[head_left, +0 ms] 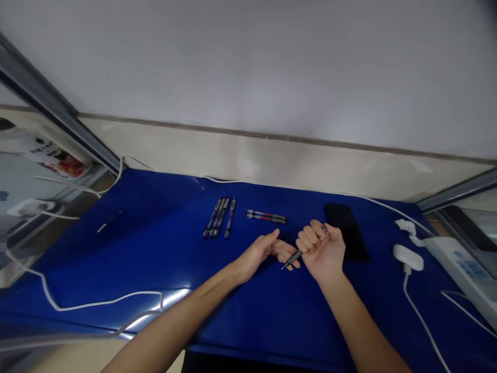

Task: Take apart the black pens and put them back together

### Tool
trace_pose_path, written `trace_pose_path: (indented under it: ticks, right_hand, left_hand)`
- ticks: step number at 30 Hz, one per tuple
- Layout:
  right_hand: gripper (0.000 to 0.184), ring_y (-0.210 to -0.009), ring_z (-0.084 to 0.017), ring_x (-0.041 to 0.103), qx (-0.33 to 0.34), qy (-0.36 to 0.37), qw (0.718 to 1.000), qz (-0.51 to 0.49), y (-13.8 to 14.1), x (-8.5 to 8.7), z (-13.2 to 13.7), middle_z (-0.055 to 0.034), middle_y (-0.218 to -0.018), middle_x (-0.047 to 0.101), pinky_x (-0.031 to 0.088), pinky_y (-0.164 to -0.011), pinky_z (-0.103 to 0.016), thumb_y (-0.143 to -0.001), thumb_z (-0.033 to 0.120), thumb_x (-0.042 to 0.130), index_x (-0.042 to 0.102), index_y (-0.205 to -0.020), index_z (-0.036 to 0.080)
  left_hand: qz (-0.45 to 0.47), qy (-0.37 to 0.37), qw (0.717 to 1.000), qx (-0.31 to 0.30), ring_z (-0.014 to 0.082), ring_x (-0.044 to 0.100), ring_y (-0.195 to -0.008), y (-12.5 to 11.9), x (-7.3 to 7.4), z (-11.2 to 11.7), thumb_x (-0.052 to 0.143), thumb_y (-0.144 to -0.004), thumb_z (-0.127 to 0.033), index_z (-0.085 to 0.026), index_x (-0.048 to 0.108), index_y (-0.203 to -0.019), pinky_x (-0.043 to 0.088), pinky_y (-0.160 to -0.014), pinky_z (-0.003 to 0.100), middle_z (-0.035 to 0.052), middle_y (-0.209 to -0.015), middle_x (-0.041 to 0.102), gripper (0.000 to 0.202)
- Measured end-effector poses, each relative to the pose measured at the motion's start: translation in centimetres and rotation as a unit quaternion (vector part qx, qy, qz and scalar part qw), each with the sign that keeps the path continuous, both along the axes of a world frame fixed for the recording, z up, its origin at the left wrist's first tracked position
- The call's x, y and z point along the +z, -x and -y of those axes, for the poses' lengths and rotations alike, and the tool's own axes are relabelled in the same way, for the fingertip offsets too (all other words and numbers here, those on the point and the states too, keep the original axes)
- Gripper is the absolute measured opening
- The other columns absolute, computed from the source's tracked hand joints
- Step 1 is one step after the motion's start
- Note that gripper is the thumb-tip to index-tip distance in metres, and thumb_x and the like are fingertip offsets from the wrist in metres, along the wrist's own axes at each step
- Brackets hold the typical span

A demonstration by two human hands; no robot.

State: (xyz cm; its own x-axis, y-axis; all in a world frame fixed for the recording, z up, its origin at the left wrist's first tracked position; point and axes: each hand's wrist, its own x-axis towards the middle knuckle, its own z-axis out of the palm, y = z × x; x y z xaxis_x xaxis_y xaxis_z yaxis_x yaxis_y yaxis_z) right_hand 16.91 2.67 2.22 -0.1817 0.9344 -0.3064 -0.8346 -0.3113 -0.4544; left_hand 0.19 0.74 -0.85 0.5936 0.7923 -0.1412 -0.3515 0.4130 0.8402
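My right hand [320,247] is closed in a fist around a grey-gripped pen [296,256], whose bare tip points down to the left. The pen's clear end shows above the fist. Close beside the pen tip, my left hand [267,251] has its fingers stretched out, palm turned partly up, holding nothing that I can see. Beyond my hands lie two pens with red refills [266,215], side by side. Several dark pens [215,217] form a group to the left, with a single pen [230,217] slightly apart from them.
A black phone [347,230] lies just beyond my right hand. Further right are a white earbud case [407,257] on a cable and a white power strip [460,277]. At the left are a dark, thin item [111,221], a loose white cable [97,305] and a bottle [54,155].
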Motion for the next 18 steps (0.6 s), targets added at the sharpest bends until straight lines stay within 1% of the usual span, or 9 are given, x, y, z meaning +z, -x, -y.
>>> trace_pose_path:
  ticks: [3, 7, 10, 15, 18]
  right_hand:
    - [0.035, -0.045, -0.010, 0.008, -0.004, -0.009, 1.000, 0.002, 0.00, 0.11, 0.08, 0.0077, -0.051, 0.012, 0.019, -0.039, -0.025, -0.080, 0.032, 0.049, 0.022, -0.059, 0.022]
    - [0.035, -0.044, -0.010, 0.011, 0.010, -0.024, 1.000, 0.011, -0.05, 0.07, 0.23, 0.0076, -0.050, 0.014, 0.022, -0.039, -0.024, -0.079, 0.031, 0.051, 0.024, -0.058, 0.022]
    - [0.035, -0.043, -0.010, 0.015, 0.006, -0.039, 0.999, 0.018, 0.07, 0.11, 0.26, 0.0074, -0.049, 0.017, 0.026, -0.040, -0.024, -0.081, 0.031, 0.052, 0.027, -0.058, 0.021]
    - [0.042, -0.043, -0.010, 0.022, 0.000, -0.034, 0.999, 0.024, 0.39, 0.42, 0.37, 0.0070, -0.050, 0.021, 0.033, -0.042, -0.024, -0.087, 0.046, 0.051, 0.032, -0.059, 0.022]
    - [0.040, -0.043, -0.010, 0.021, 0.012, -0.040, 0.998, 0.042, 0.37, 0.41, 0.45, 0.0072, -0.050, 0.020, 0.032, -0.042, -0.023, -0.086, 0.041, 0.053, 0.031, -0.059, 0.022]
  left_hand:
    - [0.004, 0.006, 1.000, -0.006, 0.0281, 0.068, -0.080, 0.01, -0.02, -0.03, 0.030, -0.096, -0.064, -0.003, 0.073, -0.099, 0.047, -0.086, 0.044, 0.0210, -0.090, 0.074, 0.075]
    - [0.013, 0.004, 1.000, -0.016, 0.0277, 0.068, -0.078, -0.03, -0.06, -0.10, 0.018, -0.096, -0.066, -0.003, 0.072, -0.098, 0.046, -0.084, 0.043, 0.0211, -0.087, 0.074, 0.083]
    - [0.009, 0.000, 1.000, -0.010, 0.0270, 0.067, -0.077, -0.10, -0.11, -0.14, 0.012, -0.096, -0.067, -0.003, 0.072, -0.098, 0.044, -0.083, 0.042, 0.0204, -0.086, 0.073, 0.088]
    - [-0.005, -0.002, 1.000, 0.010, 0.0253, 0.066, -0.076, -0.09, -0.26, -0.17, 0.012, -0.095, -0.069, -0.005, 0.072, -0.097, 0.042, -0.081, 0.039, 0.0183, -0.084, 0.073, 0.088]
    - [-0.004, 0.006, 1.000, 0.005, 0.0253, 0.066, -0.077, -0.06, -0.31, -0.17, 0.013, -0.093, -0.072, -0.005, 0.072, -0.096, 0.043, -0.083, 0.040, 0.0180, -0.083, 0.073, 0.089]
